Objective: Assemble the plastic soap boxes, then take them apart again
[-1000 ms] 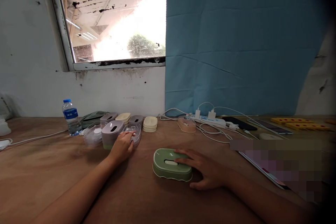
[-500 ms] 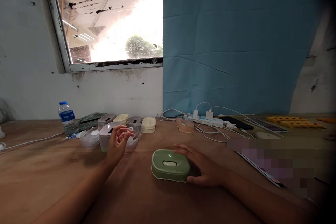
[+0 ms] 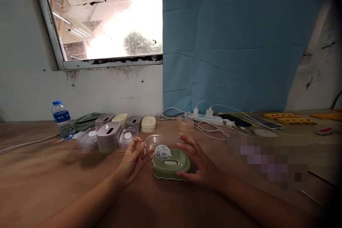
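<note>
My left hand [image 3: 135, 159] pinches the near-left edge of a clear plastic cover [image 3: 152, 140] that bears a round printed sticker [image 3: 162, 152]. The cover is held tilted above and behind a green oval box [image 3: 172, 175] with a slot in its top, and partly overlaps it in view. Around the right side of the box, my right hand [image 3: 200, 165] has its fingers spread; whether it touches the box or cover I cannot tell. The box sits flat on the wooden table [image 3: 128, 203].
Behind my left hand stand clear covers [image 3: 87, 139], a lilac-and-green box [image 3: 108, 137] and cream boxes [image 3: 148, 124]. A water bottle [image 3: 62, 121] is at left. A power strip [image 3: 211, 118] with cables, a peach box [image 3: 185, 123] and phones [image 3: 263, 122] lie at back right.
My left hand has moved right from the clear covers, bringing one with its sticker over the green box. My right hand has lifted its fingers off the box's top. The view has shifted slightly.
</note>
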Demonstrator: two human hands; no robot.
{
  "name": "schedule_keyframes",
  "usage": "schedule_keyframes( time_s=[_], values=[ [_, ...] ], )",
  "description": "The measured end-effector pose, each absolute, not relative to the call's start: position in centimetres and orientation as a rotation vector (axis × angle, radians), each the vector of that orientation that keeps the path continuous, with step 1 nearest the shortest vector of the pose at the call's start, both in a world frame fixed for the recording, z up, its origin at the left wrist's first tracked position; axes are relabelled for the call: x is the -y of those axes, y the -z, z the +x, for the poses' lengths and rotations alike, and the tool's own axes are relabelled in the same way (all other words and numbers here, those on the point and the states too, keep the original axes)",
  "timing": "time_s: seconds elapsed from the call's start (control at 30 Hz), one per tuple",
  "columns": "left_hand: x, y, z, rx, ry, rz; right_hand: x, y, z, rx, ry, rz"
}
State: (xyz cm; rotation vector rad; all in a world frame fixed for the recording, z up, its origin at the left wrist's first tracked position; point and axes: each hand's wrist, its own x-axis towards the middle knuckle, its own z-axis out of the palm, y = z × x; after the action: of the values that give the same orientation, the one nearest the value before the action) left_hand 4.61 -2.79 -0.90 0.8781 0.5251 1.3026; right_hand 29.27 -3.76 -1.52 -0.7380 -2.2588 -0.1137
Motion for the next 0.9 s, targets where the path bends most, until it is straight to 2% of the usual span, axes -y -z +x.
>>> schedule_keyframes(
  time_s=[0.4,0.53,0.67,0.9],
  values=[
    [1.1,3.0,4.3,-0.641,-1.203,1.224,2.5,1.8,30.1,2.286,-0.212,-0.888],
    [0.5,3.4,3.9,-0.762,-1.091,1.365,1.7,2.1,30.8,2.313,-0.376,-0.905],
    [0.9,3.1,4.0,-0.685,-0.948,1.471,1.6,2.2,31.1,2.349,-0.542,-0.836],
    [1.4,3.2,3.7,-0.603,-0.883,1.803,2.0,2.1,31.4,2.466,-0.486,-0.856]
  ],
)
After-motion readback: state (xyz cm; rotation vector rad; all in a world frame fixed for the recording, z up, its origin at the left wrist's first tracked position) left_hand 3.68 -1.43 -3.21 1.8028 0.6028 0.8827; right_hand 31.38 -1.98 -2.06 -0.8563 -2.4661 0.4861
